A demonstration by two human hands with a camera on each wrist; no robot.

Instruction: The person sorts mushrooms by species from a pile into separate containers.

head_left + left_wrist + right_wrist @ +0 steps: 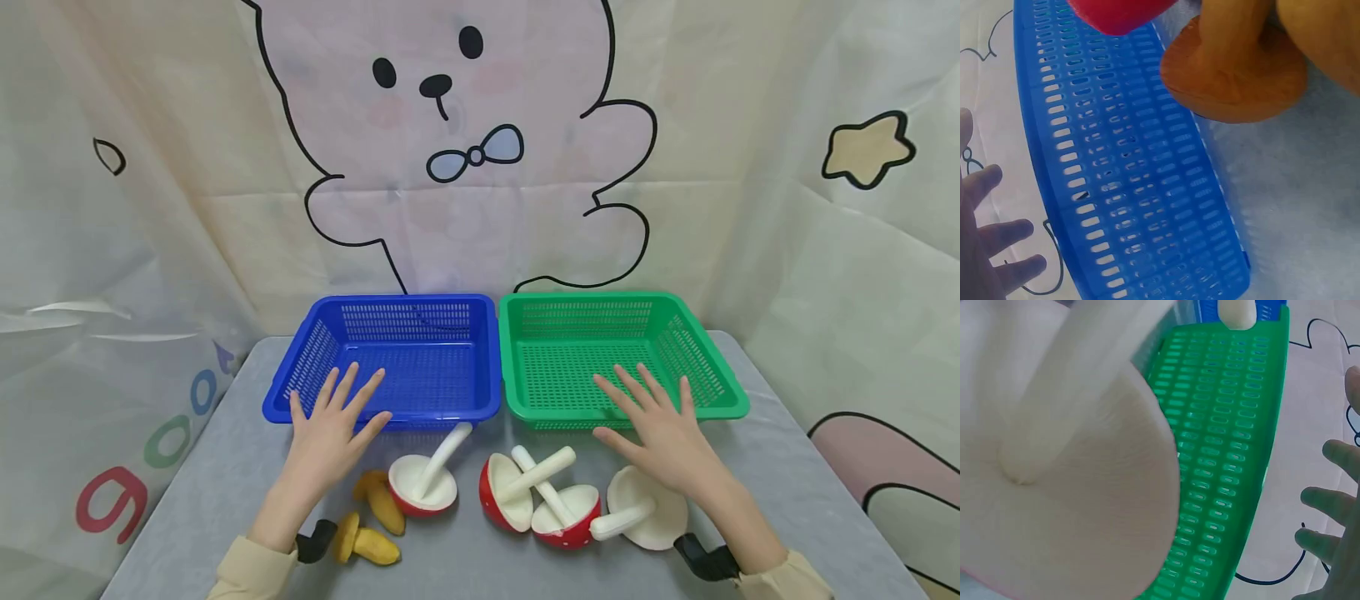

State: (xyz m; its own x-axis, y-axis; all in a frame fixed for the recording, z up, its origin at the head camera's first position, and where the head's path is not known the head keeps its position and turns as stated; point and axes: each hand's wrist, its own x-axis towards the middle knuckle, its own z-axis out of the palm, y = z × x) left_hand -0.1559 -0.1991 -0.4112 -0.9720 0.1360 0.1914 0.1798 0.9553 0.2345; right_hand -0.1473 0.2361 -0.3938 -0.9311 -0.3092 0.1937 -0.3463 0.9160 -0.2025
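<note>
Here, in the head view, the left hand (326, 442) spreads its fingers wide, holding nothing, fingertips overlapping the blue basket (438, 375); the right hand (663, 433), equally splayed and free, overlaps the green basket (555, 375). Four white-stemmed mushrooms (572, 521) and two yellow-brown mushrooms (371, 546) lie on the grey table (465, 575) between the forearms. The left wrist view shows separated fingers beyond the blue basket; the right wrist view, parted fingers and one mushroom's large pale underside.
</note>
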